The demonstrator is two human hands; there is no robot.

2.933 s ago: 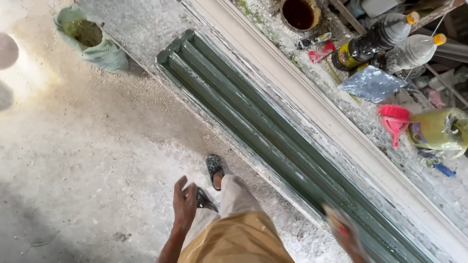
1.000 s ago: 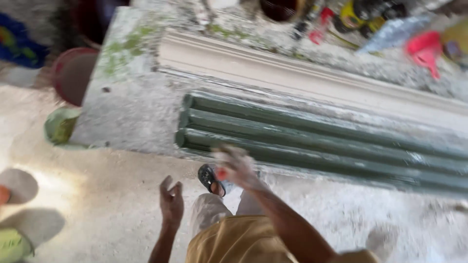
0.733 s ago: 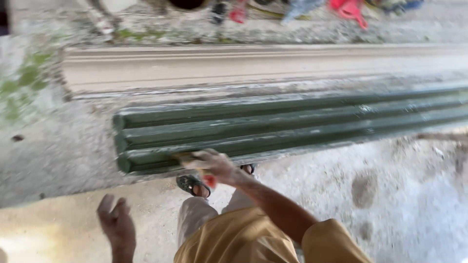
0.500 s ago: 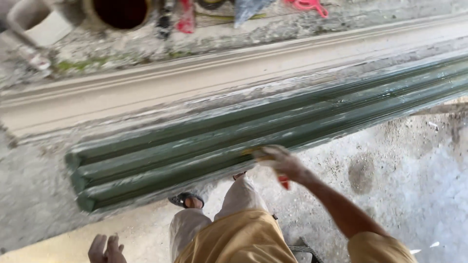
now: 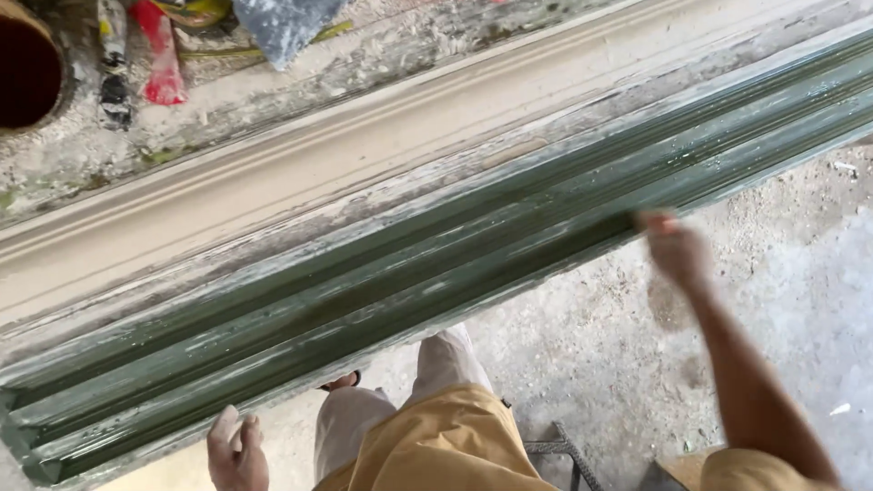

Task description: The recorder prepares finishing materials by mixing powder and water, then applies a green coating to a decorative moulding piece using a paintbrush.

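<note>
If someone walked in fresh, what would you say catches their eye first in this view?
Most striking are the long dark green painted ribbed mouldings, lying diagonally across the whole view beside a pale unpainted beige moulding. The right hand is blurred at their lower edge to the right; the left hand hangs open at bottom left, near the mouldings' end.

Two mouldings [image 5: 436,255] lie beside a plank [image 5: 273,182].
</note>
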